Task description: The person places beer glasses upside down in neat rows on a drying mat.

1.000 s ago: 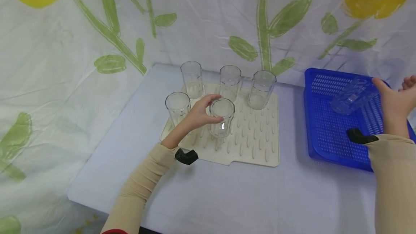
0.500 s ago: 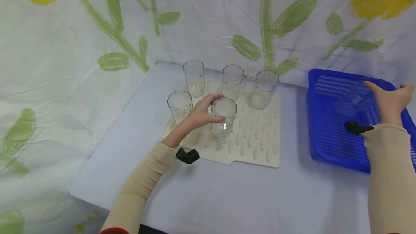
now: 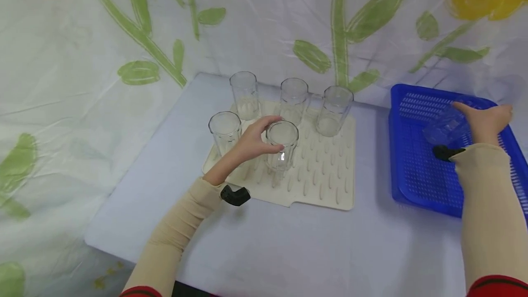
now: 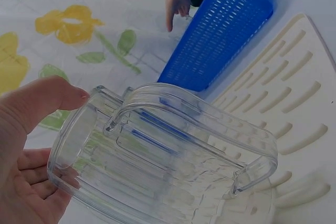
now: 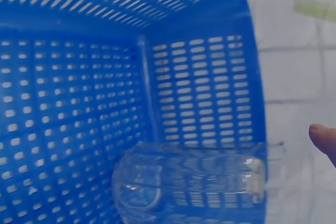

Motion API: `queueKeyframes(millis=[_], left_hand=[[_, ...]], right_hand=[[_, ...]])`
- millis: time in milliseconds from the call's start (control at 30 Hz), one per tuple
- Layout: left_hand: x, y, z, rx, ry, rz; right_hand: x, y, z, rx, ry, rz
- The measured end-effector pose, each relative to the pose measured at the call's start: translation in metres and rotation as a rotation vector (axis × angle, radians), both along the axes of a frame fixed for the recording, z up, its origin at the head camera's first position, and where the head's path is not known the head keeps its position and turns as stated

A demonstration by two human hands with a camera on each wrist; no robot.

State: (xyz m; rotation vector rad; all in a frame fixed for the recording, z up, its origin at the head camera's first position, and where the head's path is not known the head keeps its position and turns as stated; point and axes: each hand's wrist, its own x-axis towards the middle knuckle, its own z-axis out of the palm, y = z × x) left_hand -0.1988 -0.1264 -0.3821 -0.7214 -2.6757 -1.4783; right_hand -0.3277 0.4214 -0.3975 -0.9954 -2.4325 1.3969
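My left hand grips a clear glass mug near its rim, thumb on one side and fingers on the other. That mug is upright over the cream ribbed mat; whether its base touches is hard to tell. The left wrist view shows its handle facing away from the palm. My right hand is over the blue basket, beside a second glass mug lying on its side within. In the right wrist view the thumb is apart from that mug's rim.
Several more glass mugs stand upright on the mat: one at left, one at back left, one at back middle and one at back right. A flowered sheet hangs behind the white table.
My right hand has moved left and slightly down in the head view, closer over the mug in the basket. The left hand keeps its hold on its mug, nearly still.
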Motion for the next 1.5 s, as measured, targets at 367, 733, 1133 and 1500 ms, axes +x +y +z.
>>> queueKeyframes(millis=[367, 733, 1133, 1500], left_hand=[[0.003, -0.004, 0.0, 0.008, -0.018, 0.001], [0.002, -0.005, 0.0, 0.033, -0.002, 0.008], [0.005, -0.002, -0.004, 0.063, -0.011, 0.003], [0.005, 0.0, 0.0, 0.031, -0.019, 0.02]], right_hand=[[0.044, -0.064, 0.046, 0.167, -0.088, 0.073], [-0.031, 0.05, -0.048, 0.217, -0.008, 0.069], [0.021, -0.001, 0.002, 0.168, -0.042, 0.145], [0.063, -0.046, 0.04, 0.13, -0.024, 0.182]])
